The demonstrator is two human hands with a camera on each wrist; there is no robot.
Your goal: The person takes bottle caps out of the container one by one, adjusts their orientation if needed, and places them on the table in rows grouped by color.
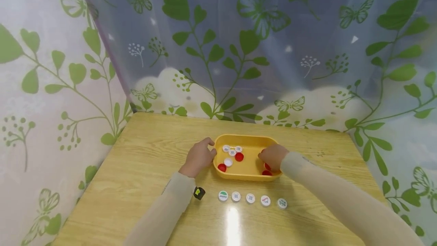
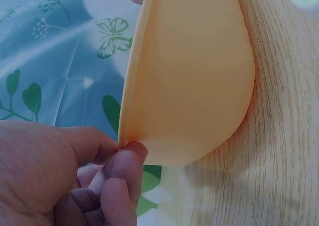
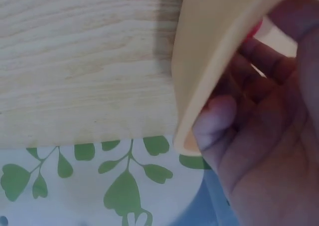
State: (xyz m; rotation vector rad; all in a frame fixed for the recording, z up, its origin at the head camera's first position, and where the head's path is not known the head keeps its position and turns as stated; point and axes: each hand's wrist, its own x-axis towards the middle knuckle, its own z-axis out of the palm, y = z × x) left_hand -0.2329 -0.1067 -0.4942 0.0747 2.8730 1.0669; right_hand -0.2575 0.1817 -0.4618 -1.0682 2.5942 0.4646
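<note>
A yellow plastic tray stands on the wooden table, holding red and white bottle caps. My left hand pinches its left rim; in the left wrist view the thumb and a finger meet over the edge of the tray. My right hand reaches into the tray's right end, near red caps. Inside the tray, the right fingers bend beside a bit of red; the rim and palm hide whether they grip a cap. At the tray's left lie white caps and red caps.
In front of the tray, several white caps with printed tops lie in a row along the table. A patterned curtain with leaves and butterflies surrounds the table's back and sides. A small black device sits at the left wrist.
</note>
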